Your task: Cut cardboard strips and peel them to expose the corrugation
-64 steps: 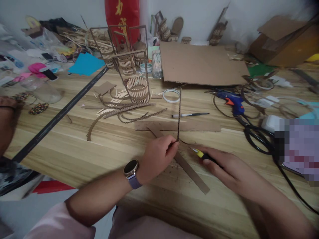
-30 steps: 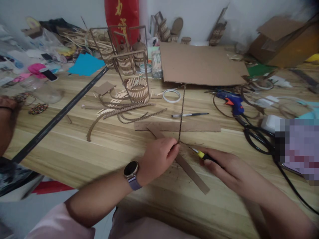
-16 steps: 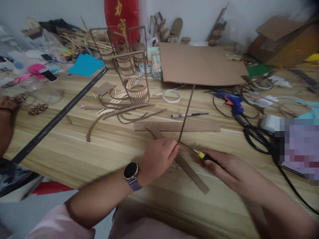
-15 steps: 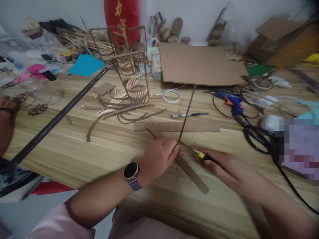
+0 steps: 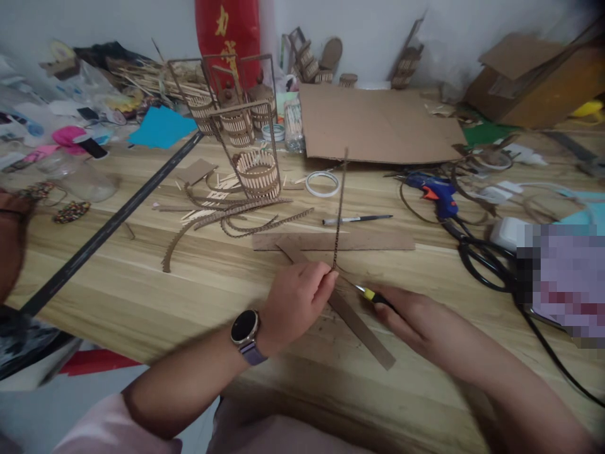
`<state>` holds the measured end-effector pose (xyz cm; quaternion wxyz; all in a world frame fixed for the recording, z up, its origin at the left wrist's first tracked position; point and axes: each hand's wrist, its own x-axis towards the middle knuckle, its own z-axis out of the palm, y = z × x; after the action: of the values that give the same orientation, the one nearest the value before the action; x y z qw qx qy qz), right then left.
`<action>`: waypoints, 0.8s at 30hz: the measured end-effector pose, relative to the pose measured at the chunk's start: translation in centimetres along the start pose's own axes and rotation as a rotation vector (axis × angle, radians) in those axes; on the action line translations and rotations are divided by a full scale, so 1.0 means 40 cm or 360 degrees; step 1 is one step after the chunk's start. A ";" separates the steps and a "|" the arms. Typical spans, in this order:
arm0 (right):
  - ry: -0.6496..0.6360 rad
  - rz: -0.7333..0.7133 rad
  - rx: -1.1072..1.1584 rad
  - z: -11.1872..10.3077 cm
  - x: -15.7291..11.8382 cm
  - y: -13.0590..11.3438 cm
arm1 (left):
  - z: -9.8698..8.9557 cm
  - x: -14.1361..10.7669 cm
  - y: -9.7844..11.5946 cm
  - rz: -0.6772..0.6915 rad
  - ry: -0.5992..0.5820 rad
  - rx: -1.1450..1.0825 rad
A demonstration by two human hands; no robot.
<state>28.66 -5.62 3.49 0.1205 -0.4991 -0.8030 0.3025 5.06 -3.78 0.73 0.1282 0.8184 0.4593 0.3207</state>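
Observation:
My left hand (image 5: 297, 299), with a watch on its wrist, pinches a thin corrugated cardboard strip (image 5: 339, 214) that stands up from the fingers, its edge showing the wavy core. A thin peeled layer runs from the pinch toward my right hand (image 5: 411, 315), which is wrapped around a yellow and black craft knife (image 5: 375, 297). The knife's blade points left, at that thin layer. Beneath my left hand lies a flat cardboard strip (image 5: 363, 331) on the table, slanting to the lower right. Behind it another cardboard strip (image 5: 378, 241) lies crosswise.
A pen (image 5: 359, 219), a tape ring (image 5: 322, 183) and curled cardboard strips (image 5: 227, 211) lie beyond my hands. Small stick baskets (image 5: 258, 173) stand behind them. To the right are a blue glue gun (image 5: 435, 192) and black cable. Another person's arm (image 5: 12, 246) is at the left edge.
The upright cardboard strip has tilted leftward at its top and now stands nearly vertical. Both hands keep their holds; the view has shifted slightly.

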 end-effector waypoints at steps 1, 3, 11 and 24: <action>0.0025 0.0014 -0.0012 -0.003 0.000 0.001 | -0.004 0.001 0.002 -0.0026 0.0036 -0.0028; 0.0089 0.0010 -0.0015 -0.012 -0.001 0.005 | -0.011 0.005 0.004 -0.0120 0.0057 -0.0134; 0.0040 -0.0136 0.0024 -0.015 -0.012 0.004 | -0.004 0.018 0.004 -0.0490 -0.0086 -0.0749; 0.0171 -0.0136 -0.0106 0.017 -0.005 0.014 | 0.013 0.017 -0.003 -0.0727 -0.0278 -0.1527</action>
<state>28.84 -5.87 2.64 0.1595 -0.4837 -0.8256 0.2430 5.59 -3.12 0.55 0.5920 0.5707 0.4151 0.3892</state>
